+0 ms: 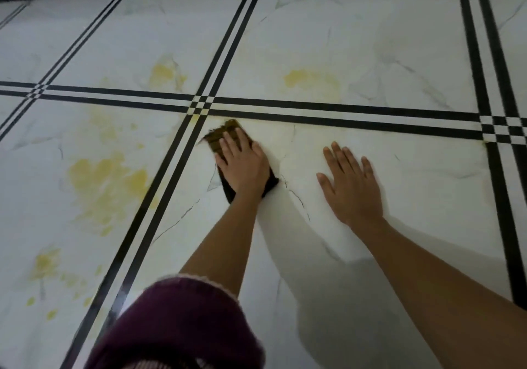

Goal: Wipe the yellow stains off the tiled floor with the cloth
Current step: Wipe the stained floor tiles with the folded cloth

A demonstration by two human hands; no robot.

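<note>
Large yellow stains (105, 183) are seen on the left tile of the tiled floor (413, 40), with fainter patches spread over the two far tiles. Just right of the black double line (159, 197), a dark cloth (221, 136) is pressed flat against the floor by the left hand (243, 163), whose fingers are laid straight over it; its far end is tinted yellowish. Further right, well apart, the right hand (352, 186) is rested palm-down on bare tile, fingers spread, nothing held. A maroon garment (176, 326) is seen at the bottom edge.
</note>
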